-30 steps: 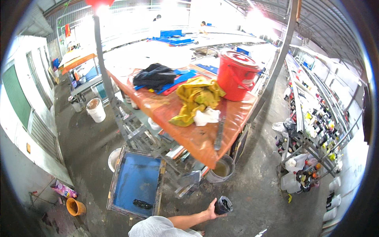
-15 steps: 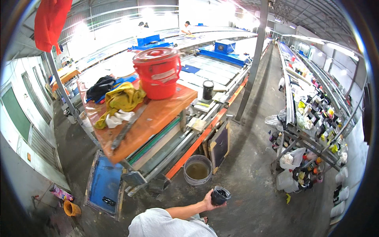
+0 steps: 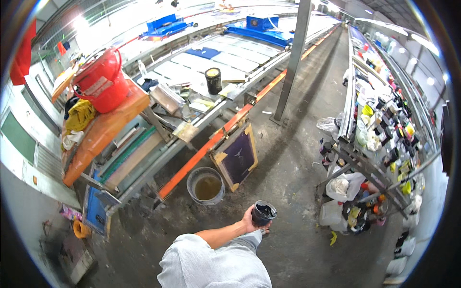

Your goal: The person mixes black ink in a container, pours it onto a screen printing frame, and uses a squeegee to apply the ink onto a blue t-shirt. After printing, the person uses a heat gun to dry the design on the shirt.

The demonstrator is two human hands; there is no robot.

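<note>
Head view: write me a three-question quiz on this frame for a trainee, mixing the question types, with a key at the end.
1. Which of the person's own hands holds the dark cup?
2. True or false: the red bucket stands on the orange table top.
3. What stands on the floor next to the grey bucket of brownish liquid?
A) a wooden chair
B) a framed dark panel
C) a cardboard box

Key:
1. The left hand
2. True
3. B
</note>
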